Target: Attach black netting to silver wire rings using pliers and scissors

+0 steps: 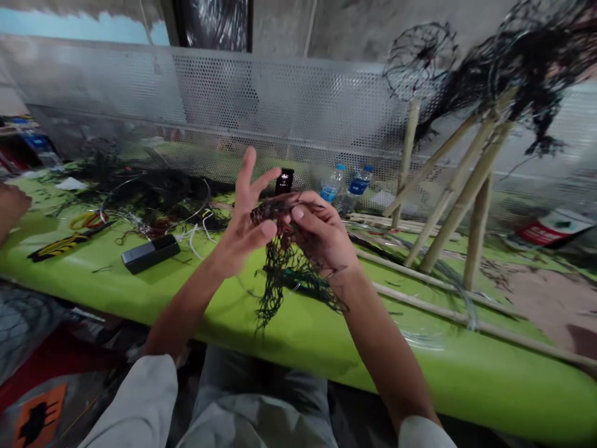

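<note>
Pale sleeves and a shirt front fill the bottom of the frame, with two bare forearms reaching up to hands at its centre. Thumb and bent fingers of the right hand pinch a gathered bunch of dark netting; the left hand has its fingers spread wide, two pointing upward, with the bunch crossing near its thumb, though whether that thumb presses on it I cannot tell. Held up this way, the loose mesh hangs below the hands, and the splayed fingers seem to stay clear of the strands. The netting looks black and tangled, reddish-brown where it bunches at the fingertips, its lower edge ragged; something green shows behind or among the strands, too blurred to name. Beneath it spreads a bright green work surface. Just beyond the hands stand a small device with a lit screen and two blue-capped water bottles. At centre left lie a grey box, yellow-and-black pliers and a heap of black mesh, probably kept there for easy reach. Another person's hand enters at the left edge. On the right, wooden poles lean together, seemingly propping up the dark mesh at upper right.
</note>
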`<state>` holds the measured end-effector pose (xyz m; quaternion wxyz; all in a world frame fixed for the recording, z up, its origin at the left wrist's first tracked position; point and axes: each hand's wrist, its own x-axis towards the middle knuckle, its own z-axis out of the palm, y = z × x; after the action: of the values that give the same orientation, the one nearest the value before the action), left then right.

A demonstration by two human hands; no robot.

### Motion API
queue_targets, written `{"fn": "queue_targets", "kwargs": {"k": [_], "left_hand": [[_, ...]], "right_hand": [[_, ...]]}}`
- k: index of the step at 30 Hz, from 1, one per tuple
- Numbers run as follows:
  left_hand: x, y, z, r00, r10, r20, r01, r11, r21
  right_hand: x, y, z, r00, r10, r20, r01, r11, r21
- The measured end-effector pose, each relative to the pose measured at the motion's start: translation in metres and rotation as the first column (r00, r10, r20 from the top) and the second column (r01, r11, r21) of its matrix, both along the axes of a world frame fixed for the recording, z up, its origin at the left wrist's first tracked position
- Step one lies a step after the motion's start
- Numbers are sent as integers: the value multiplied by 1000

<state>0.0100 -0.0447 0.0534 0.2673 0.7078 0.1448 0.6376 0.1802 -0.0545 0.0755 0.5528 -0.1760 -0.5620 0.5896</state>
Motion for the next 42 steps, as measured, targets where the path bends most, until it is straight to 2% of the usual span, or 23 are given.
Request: {"fn": "queue_targets", "kwargs": {"k": [3, 5, 7, 8, 11, 13, 15, 17, 19, 22, 26, 29, 33, 35, 38, 42], "left_hand": [[2, -19, -29, 987, 13, 160, 7, 993, -121], [4, -40, -45, 980, -68, 188, 112, 966, -235], [9, -67, -58, 965, -248, 81, 261, 894, -363], [12, -82, -64, 955, -293, 43, 285, 873, -395], [21, -121, -74, 935, -355, 4, 308, 803, -510], [21, -137, -77, 896, -432, -103, 294, 751, -591], [15, -142, -79, 824, -489, -285, 244, 761, -601], [7, -135, -81, 766, -487, -420, 199, 800, -566], [2, -118, -86, 797, -444, -410, 162, 811, -562], [6, -76, -97, 871, -387, -302, 133, 779, -613], [20, -18, -112, 893, -352, -282, 90, 753, -652], [25, 9, -119, 903, -304, -302, 45, 769, -638], [28, 22, -126, 883, -323, -341, 40, 776, -630], [30, 23, -129, 868, -350, -352, 48, 765, -642], [28, 19, -134, 852, -383, -357, 50, 738, -673], [19, 15, -134, 846, -399, -352, 40, 707, -706]], "right_hand": [[10, -22, -11, 999, 29, -31, -30, 999, -20], [17, -39, -17, 997, 53, -58, -54, 998, -29], [23, -61, -22, 994, 77, -71, -82, 994, -67], [25, -72, -25, 993, 95, -69, -101, 990, -102], [33, -103, -35, 994, 104, -33, -108, 972, -209], [41, -112, -43, 998, 65, 22, -59, 975, -216], [51, -110, -52, 995, 42, 89, -26, 984, -176], [60, -96, -64, 983, 44, 180, -22, 992, -120], [64, -75, -76, 957, 32, 287, -11, 997, -74], [64, -42, -94, 923, -10, 386, 23, 999, -27], [69, -4, -109, 872, -123, 473, 92, 992, 87], [80, 14, -121, 836, -157, 525, 103, 986, 131], [87, 18, -138, 822, -87, 563, 68, 996, 56], [85, 16, -144, 801, -86, 593, 96, 995, 14], [80, 13, -148, 777, -119, 618, 164, 986, -16], [79, 11, -148, 795, -144, 589, 198, 980, -28]]}}
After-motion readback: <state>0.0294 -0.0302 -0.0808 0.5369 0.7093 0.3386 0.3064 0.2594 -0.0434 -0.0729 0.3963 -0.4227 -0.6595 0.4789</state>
